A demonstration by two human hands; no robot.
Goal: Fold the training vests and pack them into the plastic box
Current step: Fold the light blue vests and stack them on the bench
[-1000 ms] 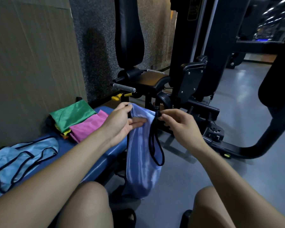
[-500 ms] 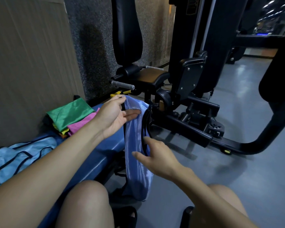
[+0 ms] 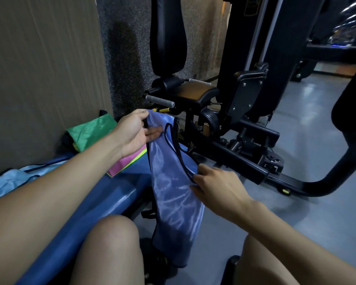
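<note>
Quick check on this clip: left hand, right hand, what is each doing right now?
Left hand: pinching the top of the hanging blue vest.
Right hand: gripping the same vest's black-trimmed edge lower down.

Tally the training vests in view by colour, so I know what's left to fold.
Shiny purple-blue vest with black trim, held up by the left hand and right hand: 1
Light blue vest with black trim, on the bench: 1
Green satin vest: 1
Pink vest: 1
Neon yellow vest, only its edge showing: 1
Total: 5
</note>
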